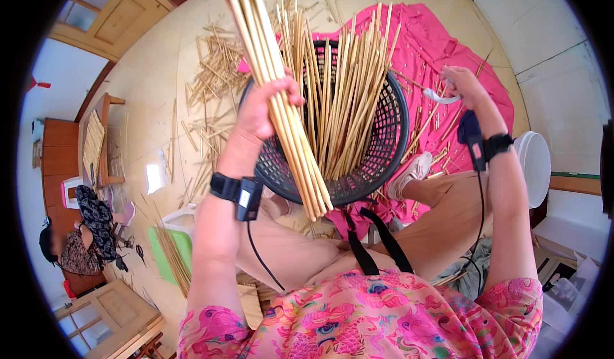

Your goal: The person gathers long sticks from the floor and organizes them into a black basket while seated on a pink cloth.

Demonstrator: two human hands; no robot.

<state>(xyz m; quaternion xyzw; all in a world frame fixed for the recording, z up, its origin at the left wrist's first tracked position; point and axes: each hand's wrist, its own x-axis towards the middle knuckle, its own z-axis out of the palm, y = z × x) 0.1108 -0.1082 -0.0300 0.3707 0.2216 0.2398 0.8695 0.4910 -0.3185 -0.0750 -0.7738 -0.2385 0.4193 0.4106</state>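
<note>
My left hand (266,104) grips a bundle of long straw-coloured stalks (292,143), held at a slant above a black plastic basket (400,133). The bundle's lower ends hang over the basket's near rim, and its top runs out of view. Many more loose stalks (352,104) stand in the basket, leaning against its far side. To the right of the basket, my right hand (465,86) holds a white strip (441,97), bent in a loop; its material is hard to tell. That hand is apart from the bundle.
Bright pink cloth (427,32) lies under and beyond the basket, scattered with cut pieces. A heap of short stalk pieces (216,66) covers the floor at left. A white bucket (535,169) stands at right, a green stool (163,253) at left. Another person (84,248) sits far left.
</note>
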